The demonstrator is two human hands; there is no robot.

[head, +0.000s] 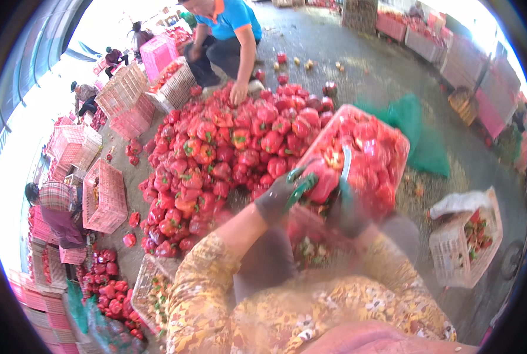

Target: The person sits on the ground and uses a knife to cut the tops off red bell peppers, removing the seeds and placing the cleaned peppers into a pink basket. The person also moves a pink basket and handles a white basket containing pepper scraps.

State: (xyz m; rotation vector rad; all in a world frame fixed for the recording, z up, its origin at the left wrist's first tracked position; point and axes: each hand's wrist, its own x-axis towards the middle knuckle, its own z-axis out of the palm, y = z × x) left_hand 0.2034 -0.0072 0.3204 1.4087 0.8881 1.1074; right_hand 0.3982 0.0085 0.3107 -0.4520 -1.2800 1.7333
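My left hand, in a dark glove with green fingers, is closed around a red bell pepper. Beside it, my right hand, gloved alike and blurred, grips a tool with a curved metal blade, its handle hidden in the fist. Both hands are at the near edge of a pink plastic crate full of red peppers, some of them cut open. A large heap of whole red bell peppers lies to the left of the crate. Stems and scraps show below my hands.
A person in a blue shirt crouches behind the heap, one hand on the peppers. Green netting lies right of the crate. A pale crate of scraps stands at right, another at lower left. Stacked crates and other people are farther left.
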